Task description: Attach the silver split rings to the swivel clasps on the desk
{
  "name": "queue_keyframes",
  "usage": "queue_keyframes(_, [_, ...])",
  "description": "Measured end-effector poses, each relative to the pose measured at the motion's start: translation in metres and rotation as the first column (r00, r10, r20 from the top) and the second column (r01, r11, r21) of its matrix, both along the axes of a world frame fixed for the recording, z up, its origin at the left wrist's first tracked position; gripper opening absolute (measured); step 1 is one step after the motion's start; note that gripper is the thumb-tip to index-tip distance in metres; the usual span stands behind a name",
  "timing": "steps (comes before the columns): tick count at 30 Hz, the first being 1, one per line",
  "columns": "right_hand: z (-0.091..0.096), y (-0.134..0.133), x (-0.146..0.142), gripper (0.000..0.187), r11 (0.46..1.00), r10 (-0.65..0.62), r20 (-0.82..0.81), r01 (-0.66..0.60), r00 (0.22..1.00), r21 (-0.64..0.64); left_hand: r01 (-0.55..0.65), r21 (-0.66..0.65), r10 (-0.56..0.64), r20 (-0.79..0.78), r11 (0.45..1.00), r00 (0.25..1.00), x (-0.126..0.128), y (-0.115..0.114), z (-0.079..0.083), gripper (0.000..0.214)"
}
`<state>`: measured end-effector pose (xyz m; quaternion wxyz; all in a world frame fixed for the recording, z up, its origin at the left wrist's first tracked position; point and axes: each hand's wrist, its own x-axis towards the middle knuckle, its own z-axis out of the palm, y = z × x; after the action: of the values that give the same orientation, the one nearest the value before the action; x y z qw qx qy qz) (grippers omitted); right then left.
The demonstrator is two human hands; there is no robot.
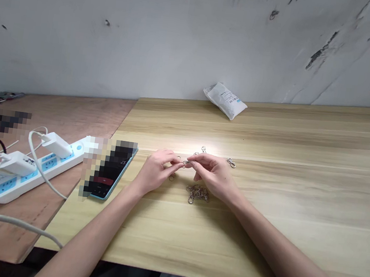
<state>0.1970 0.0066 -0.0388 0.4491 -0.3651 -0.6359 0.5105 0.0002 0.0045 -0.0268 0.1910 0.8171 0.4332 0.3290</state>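
My left hand (159, 169) and my right hand (213, 173) meet over the wooden table, fingertips pinched from both sides on a small metal key ring clasp (185, 162). Its exact shape is partly covered by my fingers. Just below my right hand lies a small pile of silvery metal clasps with rings (198, 193). One more clasp (231, 163) rests to the right of that hand. A few rings (203, 149) show behind my fingers, and another ring (171, 178) sits beneath my left hand, partly hidden.
A phone (111, 171) lies left of my left hand. Farther left, a white power strip (43, 167) with chargers and cables stretches across a brown board. A white plastic packet (226, 100) stands at the back near the wall.
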Motion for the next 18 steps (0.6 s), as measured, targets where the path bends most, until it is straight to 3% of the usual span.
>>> queue_keyframes(5, [-0.008, -0.001, -0.002, 0.016, 0.962, -0.104, 0.298, 0.02, 0.949, 0.273, 0.024, 0.172, 0.034, -0.329, 0.985, 0.944, 0.0, 0.001, -0.006, 0.022])
queue_keyframes(8, [-0.006, -0.002, -0.003, 0.016, 0.937, -0.136, 0.368, -0.001, 0.92, 0.348, -0.001, 0.141, 0.045, -0.311, 0.99, 0.95, 0.001, 0.0, -0.006, 0.018])
queue_keyframes(13, [0.003, -0.001, -0.001, 0.02, 0.996, -0.033, 0.079, 0.026, 0.996, 0.083, -0.063, -0.032, 0.063, -0.012, 0.997, 0.998, 0.002, -0.003, -0.002, 0.013])
queue_keyframes(18, [0.006, 0.001, 0.001, 0.029, 0.995, -0.005, -0.115, -0.006, 0.993, -0.097, -0.025, -0.114, 0.041, 0.132, 0.993, 0.99, 0.004, -0.004, 0.003, 0.016])
